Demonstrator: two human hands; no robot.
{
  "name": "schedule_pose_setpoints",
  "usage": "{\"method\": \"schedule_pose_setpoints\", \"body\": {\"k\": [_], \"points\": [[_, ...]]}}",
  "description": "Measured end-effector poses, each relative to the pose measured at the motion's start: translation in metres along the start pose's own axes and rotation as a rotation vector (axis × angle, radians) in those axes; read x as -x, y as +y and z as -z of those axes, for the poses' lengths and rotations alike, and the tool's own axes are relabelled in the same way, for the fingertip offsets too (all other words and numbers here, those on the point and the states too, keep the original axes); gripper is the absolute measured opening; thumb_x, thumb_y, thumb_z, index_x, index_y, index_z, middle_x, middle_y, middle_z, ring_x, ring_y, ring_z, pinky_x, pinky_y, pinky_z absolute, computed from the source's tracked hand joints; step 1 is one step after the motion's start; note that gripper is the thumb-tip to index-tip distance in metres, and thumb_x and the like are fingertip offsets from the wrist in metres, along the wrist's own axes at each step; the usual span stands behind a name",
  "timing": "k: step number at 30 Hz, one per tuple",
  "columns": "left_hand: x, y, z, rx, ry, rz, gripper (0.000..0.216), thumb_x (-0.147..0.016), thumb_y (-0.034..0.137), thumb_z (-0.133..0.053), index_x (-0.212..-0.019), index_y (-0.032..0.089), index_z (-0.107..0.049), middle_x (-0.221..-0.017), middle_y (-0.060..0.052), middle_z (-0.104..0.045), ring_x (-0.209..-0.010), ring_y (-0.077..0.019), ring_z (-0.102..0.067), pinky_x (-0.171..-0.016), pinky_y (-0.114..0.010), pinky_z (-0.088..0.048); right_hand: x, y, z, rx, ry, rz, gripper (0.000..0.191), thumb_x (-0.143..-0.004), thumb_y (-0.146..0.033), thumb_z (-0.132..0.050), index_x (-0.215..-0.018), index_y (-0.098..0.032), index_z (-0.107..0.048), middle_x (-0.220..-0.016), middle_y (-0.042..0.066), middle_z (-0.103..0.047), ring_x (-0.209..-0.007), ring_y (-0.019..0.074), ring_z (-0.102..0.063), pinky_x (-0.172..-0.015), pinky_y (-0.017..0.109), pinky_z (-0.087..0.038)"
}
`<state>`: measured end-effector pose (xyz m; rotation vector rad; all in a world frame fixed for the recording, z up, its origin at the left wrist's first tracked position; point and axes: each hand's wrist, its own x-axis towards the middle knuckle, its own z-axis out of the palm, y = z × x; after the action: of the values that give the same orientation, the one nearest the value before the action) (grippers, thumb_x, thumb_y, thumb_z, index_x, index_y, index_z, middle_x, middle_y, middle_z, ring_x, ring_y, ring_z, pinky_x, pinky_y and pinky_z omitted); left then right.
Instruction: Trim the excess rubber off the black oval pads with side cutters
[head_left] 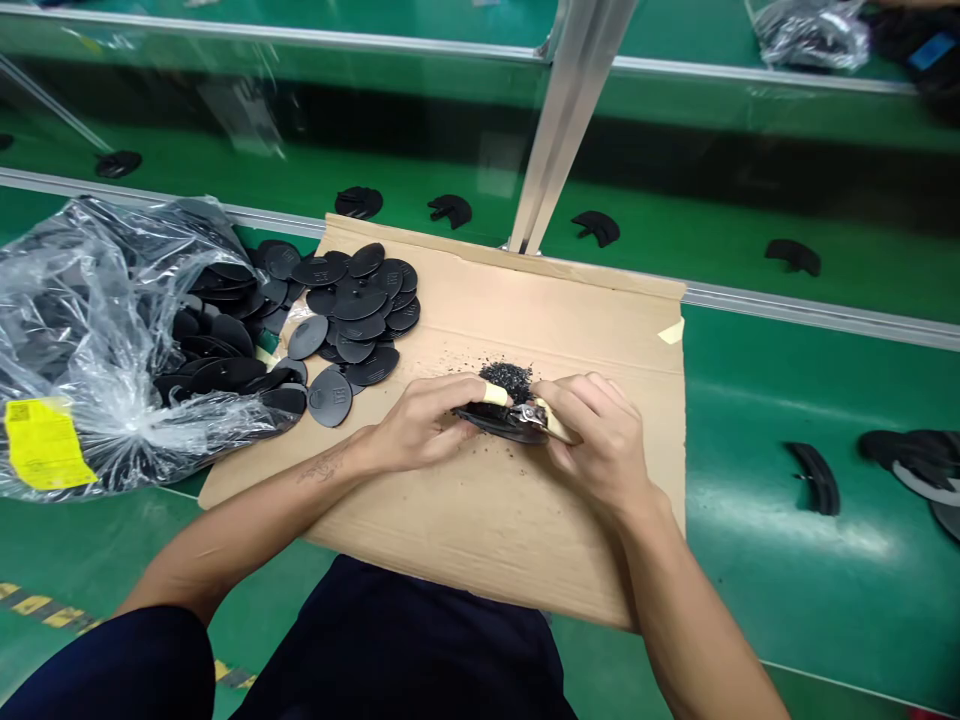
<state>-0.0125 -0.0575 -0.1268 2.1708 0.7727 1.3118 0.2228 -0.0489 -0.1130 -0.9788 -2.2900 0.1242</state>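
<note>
One black disc (499, 424) at the nippers (534, 412), apparently mid-trim.
Over the cardboard sheet (420, 520), the left hand (424, 425) pinches the disc while the right hand (600, 440) grips the nippers at its edge. Black trimmings (506, 377) at twelve o'clock suggest some cutting is done; the piled discs (360, 305) at ten o'clock and bagged ones (225, 370) near nine may be left, though which are trimmed I cannot tell.

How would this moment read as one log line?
left hand: holds black disc | right hand: holds pliers at disc | cardboard: black scraps on it
</note>
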Motion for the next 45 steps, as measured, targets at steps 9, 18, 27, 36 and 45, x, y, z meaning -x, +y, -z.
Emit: {"method": "schedule_pose_setpoints", "body": {"k": [9, 18, 27, 36, 45], "points": [[0.0, 0.002, -0.001, -0.006, 0.005, -0.013, 0.022, -0.093, 0.01, -0.061, -0.113, 0.016, -0.068, -0.093, -0.007, -0.075, -0.085, -0.0144, -0.072, -0.074, -0.024, -0.057, -0.001, -0.003, 0.001, 0.135, 0.052, 0.035, 0.021, -0.094, -0.012, -0.055, -0.106, -0.02, -0.07, -0.078, 0.003, -0.065, -0.072, 0.0175, -0.05, -0.066, 0.033, -0.035], [0.0, 0.002, 0.0, -0.064, -0.024, -0.018, 0.017, -0.097, 0.013, -0.059, -0.111, 0.016, -0.069, -0.088, -0.006, -0.075, -0.08, -0.0139, -0.072, -0.07, -0.023, -0.057, 0.0, -0.007, 0.002, 0.254, 0.114, 0.037, 0.015, -0.096, -0.013, -0.06, -0.095, -0.023, -0.071, -0.065, 0.0, -0.057, -0.062, 0.0151, -0.042, -0.06, 0.033, -0.029], [-0.002, 0.004, 0.002, -0.077, -0.035, -0.035, 0.022, -0.094, 0.012, -0.062, -0.115, 0.015, -0.067, -0.089, -0.006, -0.075, -0.079, -0.0138, -0.071, -0.07, -0.023, -0.057, 0.003, -0.006, 0.0, -0.047, 0.021, -0.063, 0.023, -0.096, -0.01, -0.051, -0.093, -0.019, -0.072, -0.065, 0.0, -0.06, -0.059, 0.0122, -0.053, -0.057, 0.027, -0.036], [0.0, 0.001, 0.0, -0.193, -0.088, -0.023, 0.024, -0.096, 0.014, -0.06, -0.118, 0.018, -0.068, -0.091, -0.005, -0.073, -0.079, -0.0141, -0.068, -0.071, -0.024, -0.056, 0.004, 0.006, -0.004, 0.163, -0.057, -0.084, 0.024, -0.089, -0.011, -0.056, -0.103, -0.02, -0.072, -0.074, 0.003, -0.065, -0.069, 0.0183, -0.054, -0.062, 0.03, -0.037], [-0.005, -0.001, 0.0, -0.126, -0.009, 0.156, 0.016, -0.097, 0.027, -0.065, -0.105, 0.014, -0.07, -0.09, -0.007, -0.076, -0.078, -0.0166, -0.073, -0.07, -0.025, -0.059, -0.006, 0.0, 0.002, -0.411, -0.004, -0.266, 0.027, -0.087, -0.036, -0.078, -0.104, -0.021, -0.065, -0.098, 0.008, -0.072, -0.09, 0.0246, -0.07, -0.078, 0.035, -0.056]]}}
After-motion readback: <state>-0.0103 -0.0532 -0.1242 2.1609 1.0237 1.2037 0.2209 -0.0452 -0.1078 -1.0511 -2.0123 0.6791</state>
